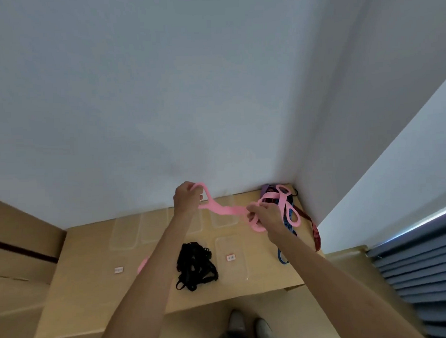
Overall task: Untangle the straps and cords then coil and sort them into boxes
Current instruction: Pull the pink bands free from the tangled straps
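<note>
A pink strap (pixel 224 209) stretches in the air between my two hands above the table. My left hand (pixel 187 198) grips its looped end, raised near the wall. My right hand (pixel 262 214) pinches a bunch of pink loops. From there the strap runs into a tangled pile (pixel 285 202) of pink, blue, dark red and purple straps in the table's far right corner. A black tangle of cord (pixel 195 264) lies in a clear box at the middle front. A bit of another pink strap (pixel 143 264) shows beside my left forearm.
Several clear plastic boxes lie on the wooden table (pixel 77 287), one with a small label (pixel 231 257) and another label (pixel 118 269) to the left. A blue strap end (pixel 282 257) hangs near the table's right edge. Walls close in behind and to the right.
</note>
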A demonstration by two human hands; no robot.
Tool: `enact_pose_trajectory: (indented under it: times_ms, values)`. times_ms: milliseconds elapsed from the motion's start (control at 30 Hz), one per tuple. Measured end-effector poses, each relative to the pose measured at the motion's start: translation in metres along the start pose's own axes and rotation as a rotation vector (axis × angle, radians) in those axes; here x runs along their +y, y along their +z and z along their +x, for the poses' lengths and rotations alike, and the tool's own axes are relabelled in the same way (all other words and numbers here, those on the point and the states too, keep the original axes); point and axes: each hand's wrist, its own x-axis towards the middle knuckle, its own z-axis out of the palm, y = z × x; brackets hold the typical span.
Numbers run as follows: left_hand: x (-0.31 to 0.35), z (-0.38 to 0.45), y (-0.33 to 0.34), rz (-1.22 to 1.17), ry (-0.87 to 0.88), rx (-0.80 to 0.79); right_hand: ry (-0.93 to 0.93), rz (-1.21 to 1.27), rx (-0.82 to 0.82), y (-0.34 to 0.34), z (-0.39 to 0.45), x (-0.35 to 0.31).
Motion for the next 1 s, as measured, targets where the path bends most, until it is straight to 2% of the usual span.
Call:
enact_pose_trajectory:
  times_ms: [200, 300, 400, 433, 500, 567, 633, 700, 800, 867, 1000]
  values:
    - [0.001, -0.043, 0.036, -0.020, -0.010, -0.141, -0.243, -0.045, -0.173, 0.024, -0.019, -0.038]
    - [0.007, -0.065, 0.047, -0.224, -0.098, -0.249, -0.293, -0.112, -0.193, 0.024, -0.026, -0.040]
    - [0.006, -0.077, 0.044, -0.339, -0.065, -0.345, -0.301, -0.135, -0.245, 0.018, -0.028, -0.037]
    - [0.005, -0.080, 0.043, -0.331, -0.058, -0.344, -0.313, -0.152, -0.234, 0.016, -0.029, -0.036]
    - [-0.001, -0.080, 0.042, -0.262, -0.058, -0.226, -0.336, -0.189, -0.187, 0.012, -0.034, -0.037]
    - [-0.011, -0.075, 0.039, -0.078, 0.008, -0.043, -0.323, -0.193, -0.174, 0.011, -0.036, -0.038]
    - [-0.024, -0.074, 0.035, 0.098, 0.092, 0.008, -0.349, -0.194, -0.207, 0.010, -0.038, -0.039]
    - [-0.031, -0.076, 0.031, 0.111, 0.064, -0.079, -0.393, -0.202, -0.238, 0.011, -0.039, -0.041]
    - [-0.046, -0.079, 0.022, 0.044, -0.101, -0.248, -0.368, -0.173, -0.253, 0.017, -0.039, -0.042]
    - [-0.057, -0.081, 0.010, -0.028, -0.175, -0.302, -0.310, -0.159, -0.241, 0.022, -0.037, -0.039]
    - [-0.078, -0.080, -0.016, 0.037, -0.167, -0.335, -0.215, -0.187, -0.169, 0.043, -0.023, -0.023]
